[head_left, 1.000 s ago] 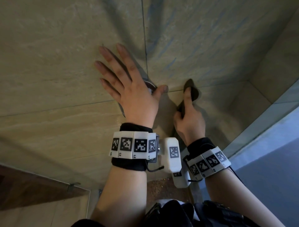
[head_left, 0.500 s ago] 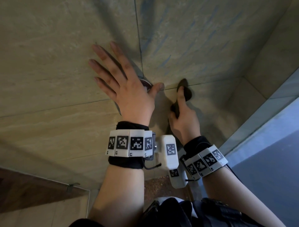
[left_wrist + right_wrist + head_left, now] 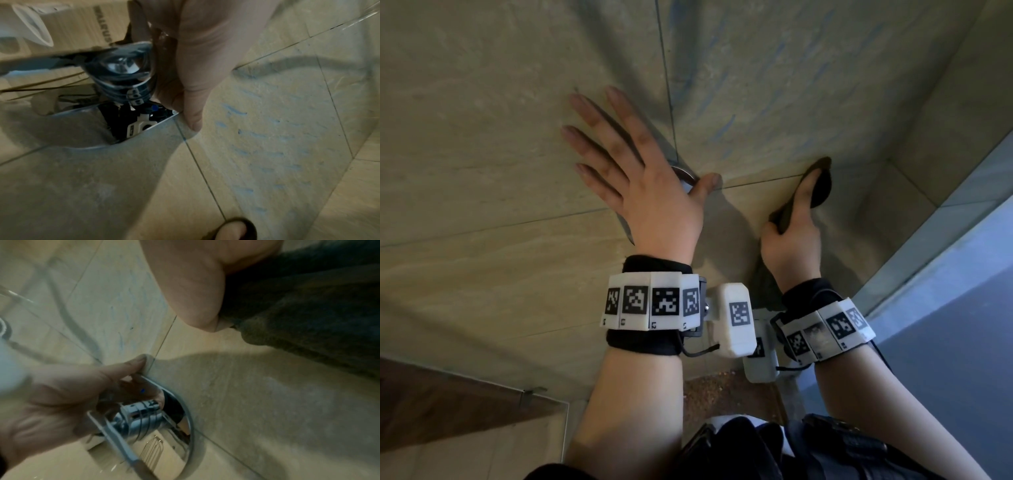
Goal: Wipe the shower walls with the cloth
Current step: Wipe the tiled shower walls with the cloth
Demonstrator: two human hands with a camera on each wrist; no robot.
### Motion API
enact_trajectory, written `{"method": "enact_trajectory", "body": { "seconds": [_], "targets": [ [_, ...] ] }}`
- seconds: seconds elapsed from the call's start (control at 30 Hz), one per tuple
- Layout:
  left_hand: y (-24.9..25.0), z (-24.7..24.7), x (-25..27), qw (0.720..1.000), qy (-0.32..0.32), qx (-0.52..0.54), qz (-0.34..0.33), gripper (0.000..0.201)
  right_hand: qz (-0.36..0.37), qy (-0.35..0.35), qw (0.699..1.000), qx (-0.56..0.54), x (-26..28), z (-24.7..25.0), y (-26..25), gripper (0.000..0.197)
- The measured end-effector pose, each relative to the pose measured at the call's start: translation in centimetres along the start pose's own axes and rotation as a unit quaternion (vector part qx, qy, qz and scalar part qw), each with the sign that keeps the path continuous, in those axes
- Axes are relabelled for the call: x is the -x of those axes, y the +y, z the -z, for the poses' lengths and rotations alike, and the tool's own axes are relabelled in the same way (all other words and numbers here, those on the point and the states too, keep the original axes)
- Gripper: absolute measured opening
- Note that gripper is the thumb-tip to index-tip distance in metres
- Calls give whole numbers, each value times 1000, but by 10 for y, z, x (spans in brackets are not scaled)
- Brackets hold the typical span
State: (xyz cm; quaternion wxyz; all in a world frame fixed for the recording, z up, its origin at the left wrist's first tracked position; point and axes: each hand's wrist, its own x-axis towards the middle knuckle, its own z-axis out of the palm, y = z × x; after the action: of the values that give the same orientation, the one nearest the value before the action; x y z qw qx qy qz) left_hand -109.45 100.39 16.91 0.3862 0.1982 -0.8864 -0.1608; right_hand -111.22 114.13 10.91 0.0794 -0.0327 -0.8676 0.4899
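Right hand grips dark grey cloth, long axis up the beige tiled wall. Left hand spread flat over chrome tap.

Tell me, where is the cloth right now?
In the head view the dark cloth is right of centre, pressed to the tiled wall by the right hand, right of the chrome tap.
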Motion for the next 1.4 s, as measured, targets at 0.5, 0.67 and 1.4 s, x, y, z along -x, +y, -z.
{"method": "enact_trajectory", "body": {
  "seconds": [0.5,0.67,1.4],
  "targets": [
    [0,3,-1,999,-42,18,10,137,9,21,999,36,-12,9,12,87],
    [1,3,0,999,-33,20,7,137,-25,42,999,-17,-14,8,6,88],
    [-1,1,-1,1000,-24,12,-1,137,-37,63,997,-28,-23,24,19,84]
  ]
}}
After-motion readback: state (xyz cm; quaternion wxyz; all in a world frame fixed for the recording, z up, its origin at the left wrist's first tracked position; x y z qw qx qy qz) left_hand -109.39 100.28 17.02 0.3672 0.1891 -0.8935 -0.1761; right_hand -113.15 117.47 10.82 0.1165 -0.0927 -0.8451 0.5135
